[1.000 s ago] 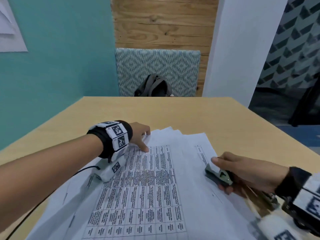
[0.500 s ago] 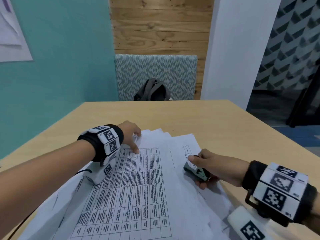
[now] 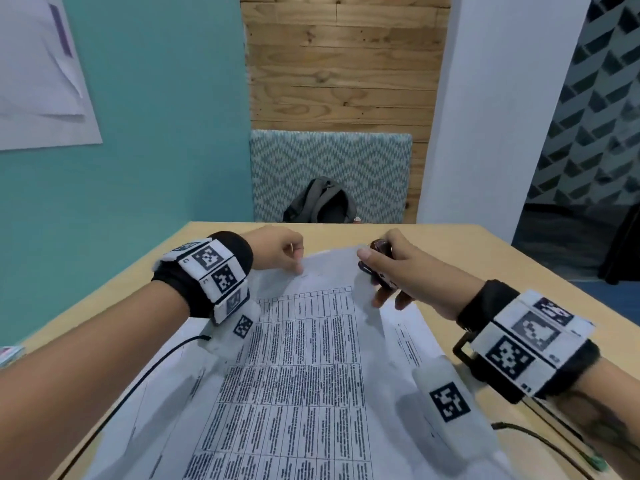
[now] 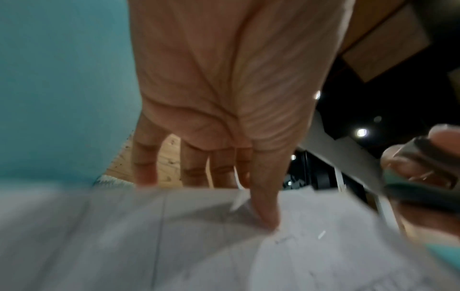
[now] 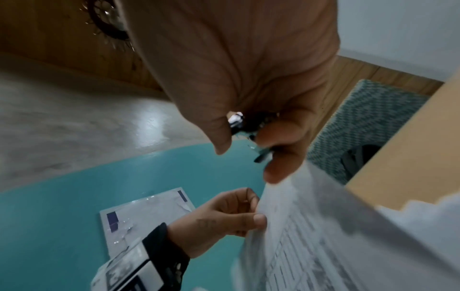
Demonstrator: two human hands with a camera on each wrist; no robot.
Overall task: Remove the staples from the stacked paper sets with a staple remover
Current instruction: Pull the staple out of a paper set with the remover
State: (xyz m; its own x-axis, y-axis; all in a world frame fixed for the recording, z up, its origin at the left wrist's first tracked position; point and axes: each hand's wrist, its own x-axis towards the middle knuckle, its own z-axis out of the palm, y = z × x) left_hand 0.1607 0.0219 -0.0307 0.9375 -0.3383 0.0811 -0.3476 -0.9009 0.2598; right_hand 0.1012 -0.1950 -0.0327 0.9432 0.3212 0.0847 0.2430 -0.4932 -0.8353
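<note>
A stack of stapled paper sets (image 3: 304, 358) with printed tables lies spread on the wooden table (image 3: 467, 258). My left hand (image 3: 298, 263) pinches the top set's far left corner, thumb (image 4: 266, 216) on top and fingers behind the edge. A small staple (image 4: 321, 234) shows in the sheet just right of the thumb. My right hand (image 3: 375, 268) grips a dark staple remover (image 3: 379, 249) at the far edge of the papers, a short way right of the left hand. In the right wrist view the remover (image 5: 248, 126) sits between thumb and fingers above the paper (image 5: 323, 236).
A grey backpack (image 3: 322, 202) sits on a patterned chair beyond the table's far edge. A black cable (image 3: 156, 362) runs along the table by my left forearm, another cable (image 3: 540, 434) by my right. A teal wall stands close on the left.
My right hand carried the staple remover from the right side of the papers up to their far edge near the left hand. The left hand went from pressing the sheet to pinching its corner.
</note>
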